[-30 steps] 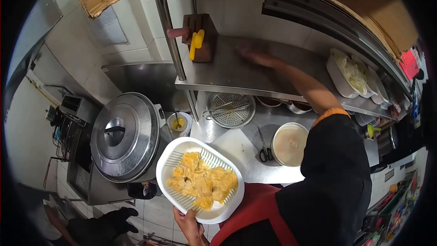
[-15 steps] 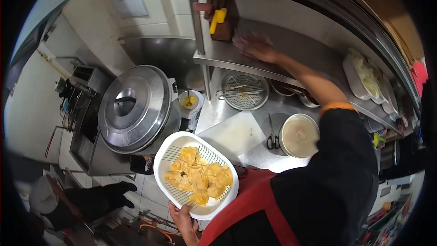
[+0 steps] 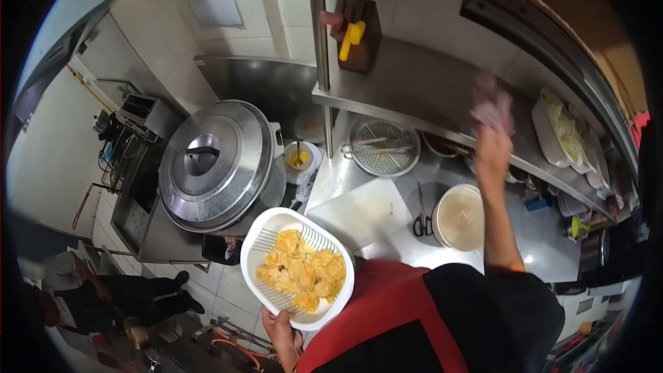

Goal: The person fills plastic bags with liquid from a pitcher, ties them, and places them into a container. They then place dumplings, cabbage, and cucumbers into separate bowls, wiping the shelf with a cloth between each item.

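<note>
My left hand (image 3: 279, 332) grips the lower rim of a white slotted basket (image 3: 251, 262), its fingers wrapped at the edge. Yellowish battered pieces (image 3: 304, 271) lie in the basket. Over the steel shelf (image 3: 421, 83) my right hand (image 3: 492, 124) is stretched out, with a pinkish cloth (image 3: 492, 105) at its fingers, blurred by motion. Below the shelf stand a round container of pale liquid (image 3: 459, 218), black-handled scissors (image 3: 423, 224) and a white cutting board (image 3: 362, 211).
A large lidded pot (image 3: 217, 166) stands at the left, beside a small bowl of yellow food (image 3: 299, 159). A knife block (image 3: 359, 31) is on the shelf, white tubs (image 3: 552, 131) at its right end. A person (image 3: 103, 297) is at the lower left.
My right hand has swept right along the shelf with the cloth, away from the knife block. My left hand still holds the basket. The view has shifted slightly.
</note>
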Demonstrator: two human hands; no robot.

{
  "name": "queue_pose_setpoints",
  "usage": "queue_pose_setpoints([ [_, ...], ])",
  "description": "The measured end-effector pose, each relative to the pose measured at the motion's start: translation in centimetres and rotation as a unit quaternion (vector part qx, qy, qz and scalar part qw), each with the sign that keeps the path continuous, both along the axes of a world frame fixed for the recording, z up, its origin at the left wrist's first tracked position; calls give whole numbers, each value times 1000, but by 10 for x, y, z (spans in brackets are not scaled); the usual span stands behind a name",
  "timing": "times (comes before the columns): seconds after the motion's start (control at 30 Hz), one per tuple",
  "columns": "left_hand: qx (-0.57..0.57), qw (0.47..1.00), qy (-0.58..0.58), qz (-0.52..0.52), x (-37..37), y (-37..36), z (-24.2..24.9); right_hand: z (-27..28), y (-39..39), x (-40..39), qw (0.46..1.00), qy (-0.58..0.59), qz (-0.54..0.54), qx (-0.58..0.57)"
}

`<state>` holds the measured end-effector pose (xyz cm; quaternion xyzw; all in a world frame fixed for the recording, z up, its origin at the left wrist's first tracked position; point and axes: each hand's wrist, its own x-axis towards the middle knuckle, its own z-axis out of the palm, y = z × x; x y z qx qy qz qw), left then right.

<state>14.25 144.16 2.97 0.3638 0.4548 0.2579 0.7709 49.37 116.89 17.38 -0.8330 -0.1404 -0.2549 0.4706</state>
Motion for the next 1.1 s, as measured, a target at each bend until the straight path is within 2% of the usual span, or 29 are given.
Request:
queue_pose_setpoints([
  [0.03, -2, 1000, 10, -8, -4, 0, 2, 7, 17, 21, 954, -116, -91, -263],
  [0.07, 7, 1000, 14, -21, -7, 3, 5, -30, 34, 71, 903, -183, -171, -349],
  [0.1, 17, 999, 12, -32, -3, 5, 7, -88, 46, 147, 949, -33, -10, -315],
  [0.13, 14, 998, 38, -55, 0, 3, 24, -61, 90, 135, 903, 113, 1, -414],
  [0.2, 18, 998, 4, -52, 6, 2, 23, -85, 139, 109, 891, 134, 287, -325],
  [0.23, 16, 998, -17, -55, 5, 3, 21, -95, 136, 81, 872, -295, 210, -330],
  [0.3, 14, 998, -13, -58, -4, 10, 8, -110, 73, 89, 851, -81, 338, -393],
  [0.33, 25, 998, -10, -52, -1, 7, 10, -105, 63, 92, 852, -84, 336, -393],
  [0.37, 34, 999, -4, -43, 0, 4, 12, -99, 56, 92, 879, 95, 348, -312],
  [0.4, 40, 998, 3, -42, -3, 5, 11, -95, 55, 92, 872, 269, 346, -218],
  [0.43, 43, 998, 1, -41, -3, 4, 12, -101, 65, 75, 902, 142, 187, -363],
  [0.5, 40, 999, 12, -31, 2, 0, 17, -125, 77, 65, 903, 287, 265, -177],
  [0.53, 34, 999, 32, -25, 6, -1, 22, -125, 90, 44, 836, 435, 307, 130],
  [0.57, 37, 998, 33, -27, 7, 2, 19, -125, 99, 27, 664, 533, 310, 422],
  [0.63, 5, 998, -4, -58, 5, 9, 5, -133, 43, 33, 350, 524, 465, 621],
  [0.7, -1, 998, 6, -66, 12, 12, 5, -25, 0, -3, 574, 467, 331, 585],
  [0.73, -1, 997, 11, -71, 17, 11, 8, 0, -27, -15, 686, 361, 249, 581],
  [0.77, -1, 997, 17, -76, 19, 12, 10, 14, -69, -17, 742, 319, 298, 509],
  [0.8, 0, 997, 16, -79, 20, 12, 6, 74, -37, -40, 815, 227, 47, 531],
  [0.83, 0, 997, 14, -76, 20, 13, 0, 55, -82, -27, 826, 156, 78, 535],
  [0.87, 1, 997, 12, -74, 21, 16, -3, 46, -110, -12, 839, 87, 188, 504],
  [0.9, 4, 997, 12, -75, 20, 16, -1, 41, -99, 9, 838, 85, 188, 506],
  [0.93, 2, 997, 6, -73, 20, 13, 1, 40, -78, 38, 976, -122, -50, 173],
  [0.97, 1, 998, 1, -70, 20, 12, 2, 37, -55, 67, 891, -301, -276, -198],
  [1.0, 12, 998, -14, -64, 17, 11, -3, 33, -23, 95, 930, -309, -178, -90],
  [1.03, 13, 998, -14, -61, 13, 11, -1, 25, 0, 127, 947, -312, -73, 21],
  [1.07, 17, 998, -18, -62, 12, 9, 2, -5, 5, 169, 948, -268, -89, -145],
  [1.1, 21, 998, -23, -60, 10, 5, 6, -15, 16, 190, 962, -216, 52, -157],
])
